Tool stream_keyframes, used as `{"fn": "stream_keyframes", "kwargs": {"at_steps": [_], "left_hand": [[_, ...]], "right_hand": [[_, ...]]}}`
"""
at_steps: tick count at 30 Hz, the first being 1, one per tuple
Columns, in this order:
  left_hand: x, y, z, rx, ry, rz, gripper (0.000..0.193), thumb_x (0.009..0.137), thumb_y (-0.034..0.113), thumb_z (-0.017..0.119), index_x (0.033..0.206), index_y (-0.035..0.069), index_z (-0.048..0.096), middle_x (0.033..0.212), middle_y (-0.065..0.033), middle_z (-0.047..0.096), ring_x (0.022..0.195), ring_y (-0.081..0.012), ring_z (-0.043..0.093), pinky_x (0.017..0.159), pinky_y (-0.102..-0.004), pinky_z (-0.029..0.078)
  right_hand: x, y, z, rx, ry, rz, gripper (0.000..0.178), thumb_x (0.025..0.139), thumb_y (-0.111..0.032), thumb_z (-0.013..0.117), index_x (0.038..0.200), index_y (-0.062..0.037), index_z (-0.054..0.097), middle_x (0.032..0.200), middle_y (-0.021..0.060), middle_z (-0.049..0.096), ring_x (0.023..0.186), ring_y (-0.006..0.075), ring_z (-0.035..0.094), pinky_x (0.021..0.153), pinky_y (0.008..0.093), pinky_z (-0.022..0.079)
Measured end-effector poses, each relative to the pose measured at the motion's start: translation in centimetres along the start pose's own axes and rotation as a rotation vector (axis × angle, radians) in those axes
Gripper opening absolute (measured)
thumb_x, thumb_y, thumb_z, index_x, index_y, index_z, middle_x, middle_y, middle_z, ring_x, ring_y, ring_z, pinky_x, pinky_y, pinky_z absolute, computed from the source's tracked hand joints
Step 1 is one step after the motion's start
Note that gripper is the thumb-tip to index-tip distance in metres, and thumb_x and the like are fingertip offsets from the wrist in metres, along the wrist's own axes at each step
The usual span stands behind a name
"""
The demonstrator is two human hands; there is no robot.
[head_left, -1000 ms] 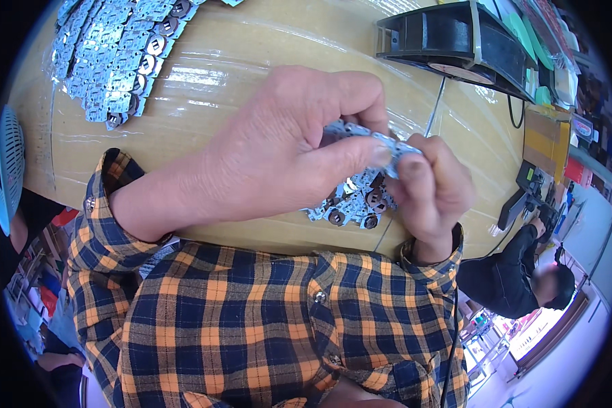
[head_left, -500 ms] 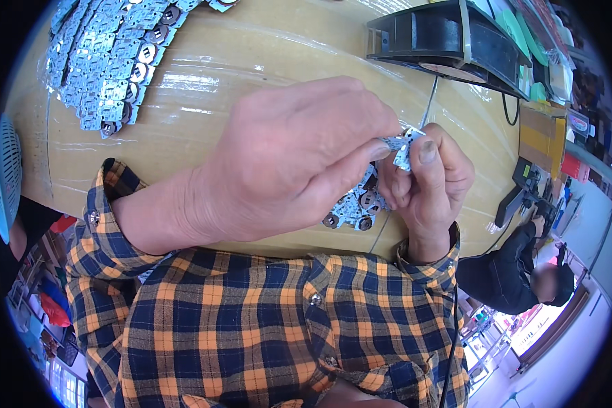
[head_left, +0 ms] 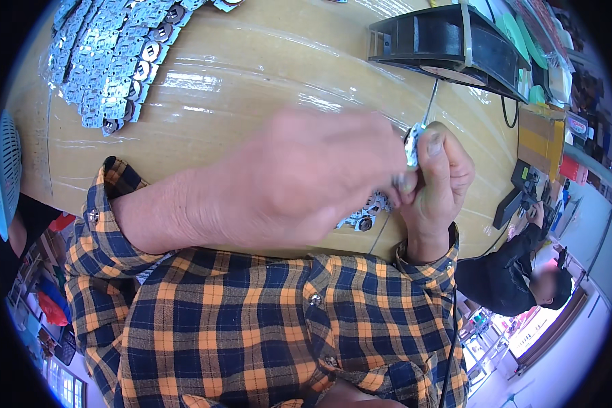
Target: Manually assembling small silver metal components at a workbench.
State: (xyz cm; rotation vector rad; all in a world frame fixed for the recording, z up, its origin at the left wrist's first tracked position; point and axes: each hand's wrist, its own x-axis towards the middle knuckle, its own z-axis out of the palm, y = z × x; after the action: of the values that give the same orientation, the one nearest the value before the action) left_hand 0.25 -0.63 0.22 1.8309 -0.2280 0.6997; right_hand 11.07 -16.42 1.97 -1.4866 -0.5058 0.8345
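Note:
Pinched upright between the thumb and fingers of my right hand [head_left: 440,173] is a small light-blue circuit board [head_left: 412,144]. My left hand [head_left: 292,180] is smeared by motion. Its fingertips come close to the board's lower left, and whether they hold anything does not show. Beneath my hands lies a small heap of similar boards [head_left: 366,219] with round dark parts, mostly hidden by the left hand. At the far left, many more boards [head_left: 109,68] lie in overlapping rows, with round coin-like holders along their right edge.
A black curved plastic holder [head_left: 449,37] with a pale strap stands at the far right of the film-covered table [head_left: 245,88]. Beside it are a taped cardboard box [head_left: 541,143] and a black device [head_left: 517,194]. A blue basket [head_left: 8,170] is at left; a person in black [head_left: 496,279] sits at right.
The board in my right hand has turned more edge-on. My left hand has shifted slightly right and down, its fingers now blurred and no longer visibly pinching at the board's left side.

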Motion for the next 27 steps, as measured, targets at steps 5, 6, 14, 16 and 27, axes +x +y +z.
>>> {"fn": "stream_keyframes", "kwargs": {"at_steps": [5, 6, 14, 16, 27], "left_hand": [[0.4, 0.7, -0.6, 0.021, -0.104, -0.142, 0.020, 0.077, -0.005, 0.066, 0.097, -0.002, 0.065, 0.078, -0.0114, 0.063, 0.065, -0.0174, 0.062, 0.054, -0.0257, 0.046], [0.6, 0.8, -1.1, 0.040, -0.063, -0.227, 0.020, 0.077, -0.006, 0.066, 0.097, -0.003, 0.065, 0.078, -0.0113, 0.063, 0.066, -0.0166, 0.063, 0.055, -0.0260, 0.047], [-0.9, 0.5, -1.8, 0.098, 0.060, -0.094, 0.022, 0.076, -0.008, 0.067, 0.097, -0.002, 0.064, 0.080, -0.0115, 0.064, 0.067, -0.0198, 0.064, 0.057, -0.0272, 0.047], [-1.0, 0.2, -1.6, 0.102, 0.071, -0.033, 0.024, 0.075, -0.009, 0.068, 0.097, -0.001, 0.064, 0.080, -0.0120, 0.064, 0.067, -0.0216, 0.064, 0.057, -0.0277, 0.047], [-0.7, 0.0, -1.4, 0.143, 0.065, -0.010, 0.027, 0.073, -0.011, 0.067, 0.098, -0.001, 0.063, 0.082, -0.0119, 0.065, 0.069, -0.0228, 0.064, 0.058, -0.0286, 0.048]], "right_hand": [[0.1, -0.2, -1.1, -0.029, 0.038, 0.007, 0.034, 0.102, -0.022, 0.045, 0.073, -0.0041, 0.046, 0.052, 0.0008, 0.042, 0.041, 0.0057, 0.035, 0.038, 0.0210, 0.030], [0.0, -0.2, -1.0, -0.028, 0.038, -0.009, 0.034, 0.102, -0.021, 0.045, 0.072, -0.0045, 0.045, 0.053, 0.0010, 0.043, 0.042, 0.0062, 0.036, 0.039, 0.0211, 0.030], [-0.5, 0.6, 0.8, -0.097, -0.040, -0.086, 0.031, 0.100, -0.022, 0.050, 0.077, -0.0018, 0.052, 0.056, -0.0005, 0.047, 0.045, 0.0043, 0.039, 0.042, 0.0200, 0.030], [-0.6, 0.7, 0.6, -0.056, -0.035, -0.079, 0.028, 0.099, -0.022, 0.055, 0.080, -0.0001, 0.058, 0.059, -0.0013, 0.050, 0.047, 0.0024, 0.041, 0.044, 0.0189, 0.029], [-0.5, 0.1, 0.4, -0.153, -0.070, -0.078, 0.033, 0.101, -0.023, 0.046, 0.074, -0.0028, 0.048, 0.052, -0.0014, 0.044, 0.044, 0.0051, 0.038, 0.042, 0.0208, 0.029]]}}
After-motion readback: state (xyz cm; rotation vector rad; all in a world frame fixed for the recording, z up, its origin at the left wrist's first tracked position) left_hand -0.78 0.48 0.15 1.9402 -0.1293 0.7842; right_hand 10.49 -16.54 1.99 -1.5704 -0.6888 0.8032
